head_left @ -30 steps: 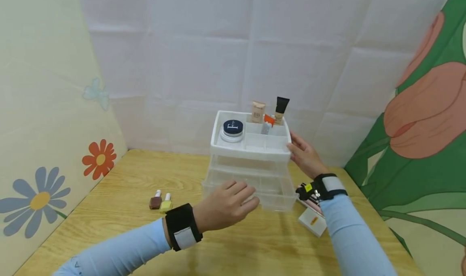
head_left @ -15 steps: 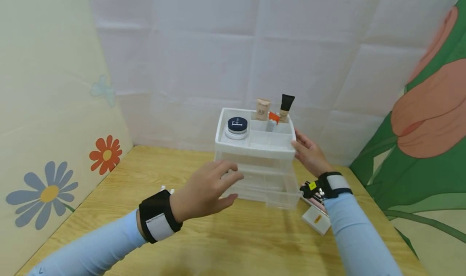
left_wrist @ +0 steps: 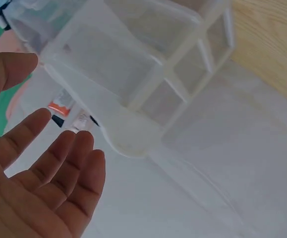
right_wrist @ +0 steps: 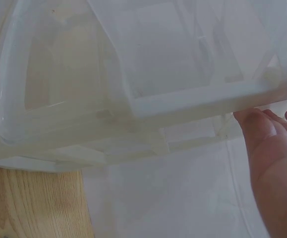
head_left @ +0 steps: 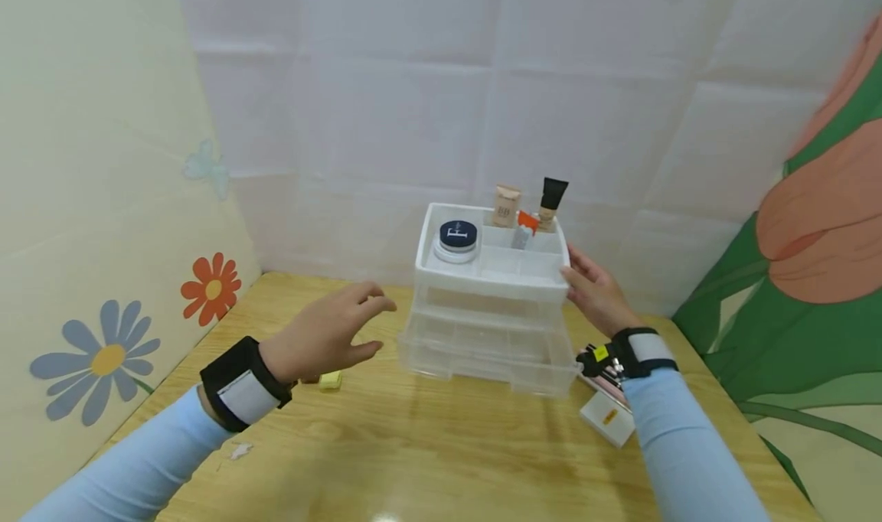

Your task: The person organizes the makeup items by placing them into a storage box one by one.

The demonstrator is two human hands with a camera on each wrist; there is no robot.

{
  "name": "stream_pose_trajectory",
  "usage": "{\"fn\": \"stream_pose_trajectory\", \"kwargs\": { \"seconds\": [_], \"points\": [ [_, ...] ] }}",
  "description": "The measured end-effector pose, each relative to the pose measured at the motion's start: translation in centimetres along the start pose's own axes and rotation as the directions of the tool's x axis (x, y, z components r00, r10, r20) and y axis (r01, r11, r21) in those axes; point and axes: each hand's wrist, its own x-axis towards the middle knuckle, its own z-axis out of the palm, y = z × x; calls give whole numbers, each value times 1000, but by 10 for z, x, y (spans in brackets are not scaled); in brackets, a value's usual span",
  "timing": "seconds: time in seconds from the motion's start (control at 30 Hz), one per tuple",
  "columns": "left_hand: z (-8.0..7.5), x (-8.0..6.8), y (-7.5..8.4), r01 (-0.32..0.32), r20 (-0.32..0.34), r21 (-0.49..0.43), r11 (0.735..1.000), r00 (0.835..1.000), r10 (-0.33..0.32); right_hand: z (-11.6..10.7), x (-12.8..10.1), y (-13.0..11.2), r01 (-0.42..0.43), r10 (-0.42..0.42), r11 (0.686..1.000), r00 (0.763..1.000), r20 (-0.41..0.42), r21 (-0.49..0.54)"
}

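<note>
Drawer organizer (head_left: pixel 491 331) standing toward the back of the wooden table (head_left: pixel 441 445), clear drawers below, white top tray (head_left: pixel 492 277) loaded with a powder jar (head_left: pixel 457 239) and a few upright tubes (head_left: pixel 506 204). Right hand (head_left: pixel 596 292) laid flat against the tray's right side, fingers straight, not curled round anything. Left hand (head_left: pixel 324 338) hovering off to the left, open, touching nothing. Any tips for handling the thing without a spill? (A)

Looks like a steadying job, going by the hands. Bring the left palm in flat against the left wall, level with the right one, for even pressure from both sides. No squeezing hard; probably thin, flexy plastic. (B)

Worth grabbing by the tray rim instead? (A)

Rather not. Hard to tell whether the tray is fixed to the drawers or just sitting on top. Better lower down, on the drawer frame. Keep it dead level too, with those tubes so tall and tippy. (B)

And the clutter around it? (A)

Watch the yellow nail polish bottle (head_left: pixel 331 380) just under the left hand, and the small white box (head_left: pixel 606 419) near the right wrist. Easy knocks, both. Slow and low. (B)
</note>
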Motion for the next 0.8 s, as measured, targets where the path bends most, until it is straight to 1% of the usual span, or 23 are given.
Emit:
{"fn": "stream_pose_trajectory", "kwargs": {
  "seconds": [0.13,0.27,0.37,0.5,0.6,0.7,0.8],
  "points": [
    [8,-12,-12,49,83,22,999,995,-50,-1,0,0,-2,2,1000,1000,5,7],
    [20,-26,-23,107,161,36,994,981,-112,-1,-1,1,-3,3,1000,1000,9,4],
    [33,-35,-31,158,229,61,986,959,-168,-1,-1,1,-10,10,1000,1000,1,-2],
    [49,-47,-40,244,336,50,968,909,-247,-1,-1,1,-19,19,1000,1000,-3,-11],
    [63,-56,-45,291,393,20,957,877,-275,-1,-1,1,-19,19,1000,1000,-3,-15],
    [77,-64,-51,298,409,17,954,869,-279,-1,-1,1,-18,18,1000,1000,-5,-9],
    [86,-70,-56,301,412,37,953,864,-289,-1,0,1,-13,12,1000,1000,-7,-4]
  ]
}}
